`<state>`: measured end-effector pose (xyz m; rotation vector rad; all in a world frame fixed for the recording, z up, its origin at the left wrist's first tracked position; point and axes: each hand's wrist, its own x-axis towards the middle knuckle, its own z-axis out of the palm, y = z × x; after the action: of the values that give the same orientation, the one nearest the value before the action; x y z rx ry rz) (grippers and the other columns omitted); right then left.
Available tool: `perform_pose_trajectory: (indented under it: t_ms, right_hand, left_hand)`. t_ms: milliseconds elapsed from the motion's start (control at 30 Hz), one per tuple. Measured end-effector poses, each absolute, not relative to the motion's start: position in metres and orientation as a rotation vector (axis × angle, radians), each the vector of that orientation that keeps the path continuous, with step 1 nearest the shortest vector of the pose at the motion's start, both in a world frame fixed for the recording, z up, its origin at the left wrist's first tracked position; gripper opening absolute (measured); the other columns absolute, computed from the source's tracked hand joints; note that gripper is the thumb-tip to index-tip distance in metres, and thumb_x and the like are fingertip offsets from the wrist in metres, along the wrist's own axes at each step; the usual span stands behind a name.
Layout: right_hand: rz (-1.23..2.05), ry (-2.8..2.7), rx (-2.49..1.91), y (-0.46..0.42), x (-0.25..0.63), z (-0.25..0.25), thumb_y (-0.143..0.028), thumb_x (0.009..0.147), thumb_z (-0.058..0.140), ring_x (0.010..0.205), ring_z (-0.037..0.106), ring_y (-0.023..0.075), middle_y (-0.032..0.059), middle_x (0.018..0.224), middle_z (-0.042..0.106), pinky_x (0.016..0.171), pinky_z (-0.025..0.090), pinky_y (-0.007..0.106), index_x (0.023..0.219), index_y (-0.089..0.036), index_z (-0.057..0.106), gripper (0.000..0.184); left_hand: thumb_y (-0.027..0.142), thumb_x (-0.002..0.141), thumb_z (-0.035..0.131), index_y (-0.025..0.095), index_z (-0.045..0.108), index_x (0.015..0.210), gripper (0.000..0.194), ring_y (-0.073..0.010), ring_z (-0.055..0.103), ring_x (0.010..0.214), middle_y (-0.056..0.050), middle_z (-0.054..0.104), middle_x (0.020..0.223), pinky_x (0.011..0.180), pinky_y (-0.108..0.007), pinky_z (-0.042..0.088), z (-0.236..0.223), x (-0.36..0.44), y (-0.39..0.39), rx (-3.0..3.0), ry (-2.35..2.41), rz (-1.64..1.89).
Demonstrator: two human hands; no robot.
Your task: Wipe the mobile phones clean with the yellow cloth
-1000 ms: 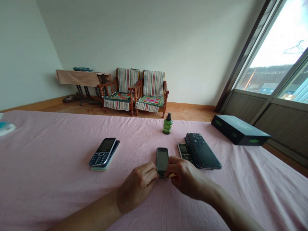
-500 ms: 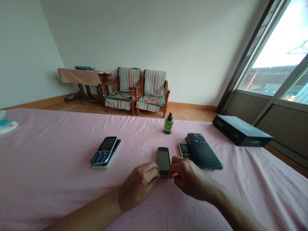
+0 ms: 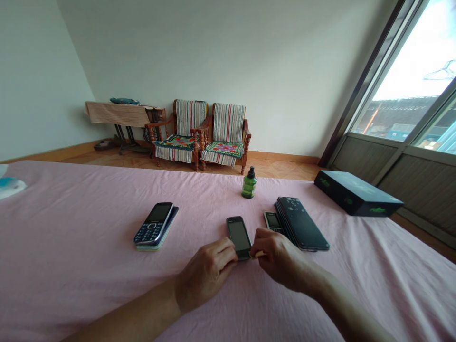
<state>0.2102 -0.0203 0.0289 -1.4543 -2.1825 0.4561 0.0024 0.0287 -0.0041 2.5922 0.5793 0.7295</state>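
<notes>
A dark mobile phone (image 3: 239, 234) with a grey screen lies on the pink sheet in front of me, its top tilted to the left. My left hand (image 3: 209, 267) is closed on the phone's lower left edge. At its lower right corner is my right hand (image 3: 277, 256), closed around a small pale-yellow piece (image 3: 259, 254) whose kind I cannot make out; one end pokes out toward the phone. Just beyond this hand sit a small keypad phone (image 3: 273, 220), partly hidden, and a stack of dark smartphones (image 3: 301, 223).
On the left, a keypad phone (image 3: 155, 222) rests on another flat device. A green spray bottle (image 3: 249, 183) stands farther back, and a black box (image 3: 356, 194) lies at the right edge of the pink sheet (image 3: 89, 204). Two wooden armchairs (image 3: 228, 128) stand against the wall.
The phone has turned counterclockwise, its top swinging to the left. My right hand has shifted slightly, showing more of the pale-yellow piece. My left hand stays at the phone's lower edge.
</notes>
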Motion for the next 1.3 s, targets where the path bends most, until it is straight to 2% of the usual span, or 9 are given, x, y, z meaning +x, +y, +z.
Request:
perform_pose_trajectory:
  t_ms: [300,433,833,1033,1200,1300]
  right_hand:
    - [0.658,-2.174,-1.309,-0.027,0.199,0.038,0.006,0.058,0.042,0.073,0.054,0.0070,-0.0014,0.082,0.058,0.064,0.038,0.016,0.071,-0.017,0.066,0.036]
    - [0.706,-2.173,-1.284,-0.028,0.201,0.040,0.006,0.058,0.043,0.073,0.055,0.0070,-0.0014,0.083,0.059,0.064,0.039,0.016,0.073,-0.017,0.068,0.038]
    - [0.432,-2.156,-1.358,-0.016,0.209,0.029,0.006,0.066,0.044,0.070,0.053,0.0101,-0.0003,0.078,0.052,0.061,0.037,0.020,0.076,-0.018,0.068,0.036]
    - [0.603,-2.238,-1.292,-0.020,0.208,0.035,0.007,0.062,0.043,0.074,0.055,0.0094,0.0000,0.086,0.057,0.065,0.039,0.019,0.071,-0.017,0.066,0.034]
    - [0.432,-2.105,-1.416,-0.011,0.211,0.023,0.005,0.069,0.045,0.071,0.054,0.0110,0.0005,0.078,0.054,0.065,0.039,0.022,0.077,-0.017,0.068,0.033]
    - [0.407,-2.090,-1.424,-0.008,0.211,0.021,0.005,0.068,0.045,0.070,0.053,0.0111,0.0005,0.077,0.054,0.063,0.038,0.022,0.076,-0.017,0.068,0.033]
  left_hand:
    - [0.011,0.087,0.057,0.017,0.056,0.082,0.008,-0.0170,0.055,0.078,-0.002,0.056,0.082,0.067,-0.027,0.044,-0.001,0.002,0.027,2.636,0.628,0.730]
    - [0.015,0.090,0.056,0.018,0.061,0.093,0.007,-0.0168,0.057,0.080,-0.003,0.059,0.088,0.069,-0.027,0.046,-0.001,0.000,0.026,2.683,0.568,0.741]
    - [0.016,0.092,0.054,0.016,0.066,0.092,0.011,-0.0166,0.058,0.083,-0.004,0.060,0.090,0.072,-0.027,0.049,-0.002,0.000,0.029,2.728,0.511,0.744]
    - [0.015,0.093,0.054,0.017,0.065,0.091,0.011,-0.0165,0.058,0.083,-0.004,0.059,0.091,0.073,-0.026,0.048,-0.002,0.001,0.029,2.704,0.485,0.746]
    - [0.013,0.090,0.055,0.017,0.065,0.093,0.010,-0.0168,0.057,0.083,-0.004,0.058,0.091,0.072,-0.026,0.049,-0.001,0.001,0.030,2.709,0.480,0.763]
    - [0.011,0.088,0.058,0.017,0.065,0.093,0.010,-0.0172,0.057,0.085,-0.004,0.058,0.091,0.072,-0.025,0.048,0.001,0.001,0.029,2.702,0.495,0.773]
